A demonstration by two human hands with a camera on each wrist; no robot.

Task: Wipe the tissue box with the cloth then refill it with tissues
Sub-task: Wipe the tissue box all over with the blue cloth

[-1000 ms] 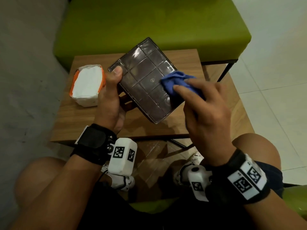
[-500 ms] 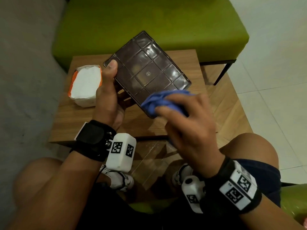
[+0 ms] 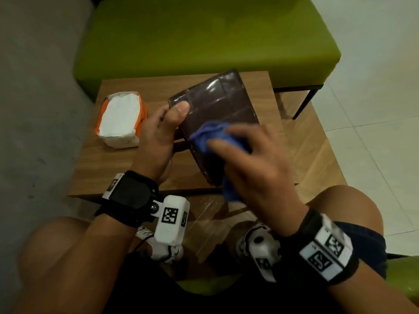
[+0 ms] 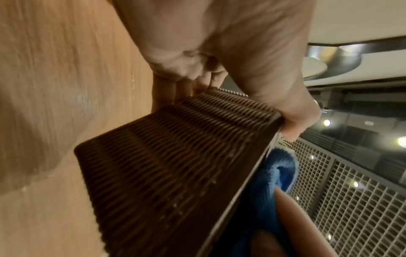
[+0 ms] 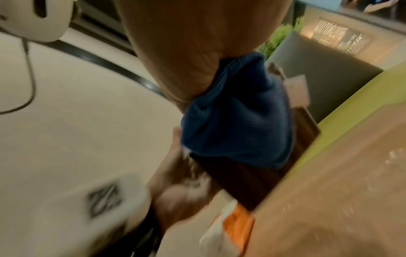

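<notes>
The left hand [image 3: 158, 141] is gripping the brown tissue box [image 3: 217, 103] at its edge, thumb on top, holding it tilted over the wooden table [image 3: 108, 164]. The right hand [image 3: 256, 166] is clutching the bunched blue cloth [image 3: 208, 134] and pressing it on the box, hiding its near corner. 1 opened tissue pack [image 3: 120, 118] is sitting just left of it, green bench [image 3: 204, 35] behind.

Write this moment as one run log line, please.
left hand grips tissue box | right hand wipes with cloth | tissues waiting

Cloth [image 3: 209, 134] hides the tissue box's [image 3: 217, 103] near half.
</notes>
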